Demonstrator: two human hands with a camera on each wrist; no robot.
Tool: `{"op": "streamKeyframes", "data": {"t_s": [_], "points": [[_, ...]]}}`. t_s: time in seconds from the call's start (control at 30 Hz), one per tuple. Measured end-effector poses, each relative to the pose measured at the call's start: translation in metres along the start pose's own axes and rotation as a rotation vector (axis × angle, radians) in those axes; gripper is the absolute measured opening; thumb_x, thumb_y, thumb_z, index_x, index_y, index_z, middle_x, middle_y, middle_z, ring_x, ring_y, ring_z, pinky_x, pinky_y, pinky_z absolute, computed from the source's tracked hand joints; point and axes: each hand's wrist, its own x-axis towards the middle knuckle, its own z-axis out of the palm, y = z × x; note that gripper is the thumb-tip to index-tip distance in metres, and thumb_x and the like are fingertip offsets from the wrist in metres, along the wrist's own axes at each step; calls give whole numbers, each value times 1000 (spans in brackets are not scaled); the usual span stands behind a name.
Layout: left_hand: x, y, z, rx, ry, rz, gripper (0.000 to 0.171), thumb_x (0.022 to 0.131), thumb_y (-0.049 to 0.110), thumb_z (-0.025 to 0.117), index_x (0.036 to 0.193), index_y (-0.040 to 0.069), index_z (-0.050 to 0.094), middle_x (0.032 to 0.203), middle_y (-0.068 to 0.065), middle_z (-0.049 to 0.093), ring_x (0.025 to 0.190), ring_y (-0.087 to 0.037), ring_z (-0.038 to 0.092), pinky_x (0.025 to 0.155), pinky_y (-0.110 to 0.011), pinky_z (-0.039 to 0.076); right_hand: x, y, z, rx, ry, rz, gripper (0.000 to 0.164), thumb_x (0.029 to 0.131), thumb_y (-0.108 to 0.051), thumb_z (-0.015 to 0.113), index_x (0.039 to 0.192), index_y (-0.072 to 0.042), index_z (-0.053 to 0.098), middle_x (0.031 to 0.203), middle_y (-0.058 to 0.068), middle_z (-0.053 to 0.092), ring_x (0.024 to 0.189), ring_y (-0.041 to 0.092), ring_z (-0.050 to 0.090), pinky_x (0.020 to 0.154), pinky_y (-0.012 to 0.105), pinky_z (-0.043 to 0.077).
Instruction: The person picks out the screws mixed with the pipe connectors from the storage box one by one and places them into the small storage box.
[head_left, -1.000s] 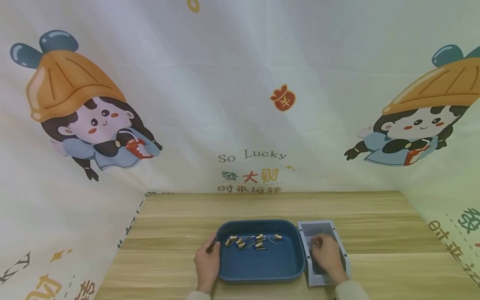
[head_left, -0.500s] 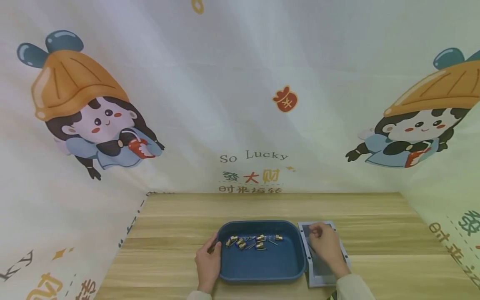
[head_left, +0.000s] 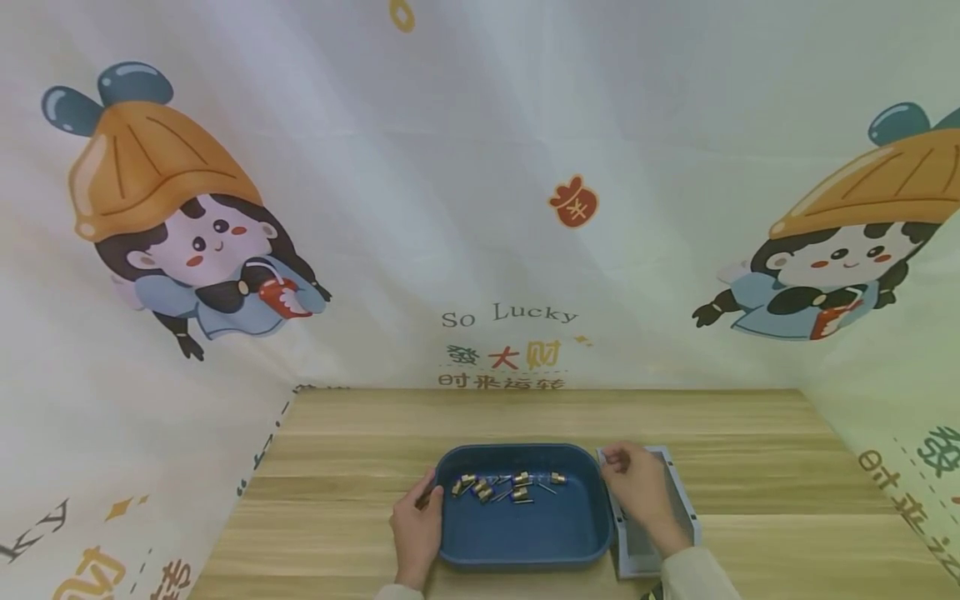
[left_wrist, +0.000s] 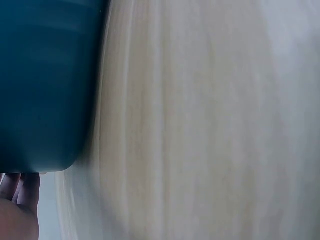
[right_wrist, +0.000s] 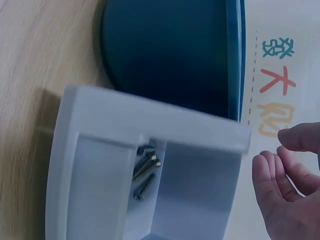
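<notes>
My left hand (head_left: 416, 529) holds the left side of a blue rectangular tray (head_left: 525, 533). Its fingertips are partly hidden by the tray wall in the left wrist view. Brass fittings (head_left: 482, 490) and thin screws (head_left: 547, 487), several of each, lie in the tray's rear half. My right hand (head_left: 645, 500) hovers over the left rim of a pale grey bin (right_wrist: 90, 125), beside the tray. Its fingers are loosely bent with thumb and index fingertip close together. Nothing shows between them in the right wrist view (right_wrist: 285, 190). Several dark screws (right_wrist: 146, 170) lie inside the bin.
Bin and tray stand side by side on a wood-grain table (head_left: 337, 467). A pale curtain (head_left: 405, 208) printed with cartoon figures and lettering hangs behind and along both sides.
My right hand has risen out of the grey bin and shifted left and away from me, towards the tray's rim. The left hand stays on the tray. The head view has shifted slightly.
</notes>
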Motion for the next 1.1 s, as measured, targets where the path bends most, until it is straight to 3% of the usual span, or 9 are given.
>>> {"op": "streamKeyframes", "data": {"t_s": [0.23,0.4,0.77,1.1], "points": [[1,-2,0,15,-2,-33,31,89,5,61,120,1,64,121,-18,65,103,-31,66,84,-34,57,-2,-4,13,41,-19,-12,17,76,3,69,92,6,67,83,16,70,73,23,68,63,29,58],[1,-2,0,10,7,-18,31,88,3,62,119,0,64,120,-18,65,102,-31,67,83,-34,58,-4,-7,25,55,-23,-49,17,73,6,70,89,5,68,80,14,69,69,21,68,60,26,57],[1,-3,1,12,7,-21,30,88,5,62,118,2,65,119,-17,66,101,-30,67,83,-35,58,-8,-12,43,28,-54,-125,17,69,7,71,85,3,68,76,11,68,64,18,65,57,24,55],[1,-4,1,3,6,-22,31,88,4,62,119,1,64,120,-17,65,103,-30,66,82,-33,58,-8,-14,59,-65,-98,-136,17,69,9,68,85,3,70,75,10,70,65,17,65,55,26,55]]}}
